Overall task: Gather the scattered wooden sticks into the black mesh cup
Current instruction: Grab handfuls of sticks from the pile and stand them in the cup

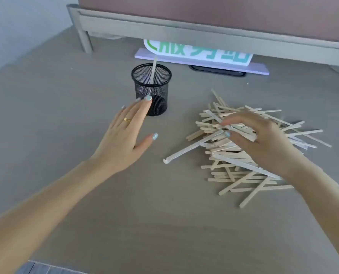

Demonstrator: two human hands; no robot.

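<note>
The black mesh cup [151, 89], holding one stick [153, 70], is touched by the spread, empty left hand [127, 133]. The right hand [261, 141] is laid on the wooden sticks [241, 147], right on the counter [125, 204]; its grip cannot be told. The light cup could be tipped by a careless nudge.

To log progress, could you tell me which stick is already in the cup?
The lone stick standing tilted in the cup, its top poking above the rim; all the others lie in the pile.
</note>
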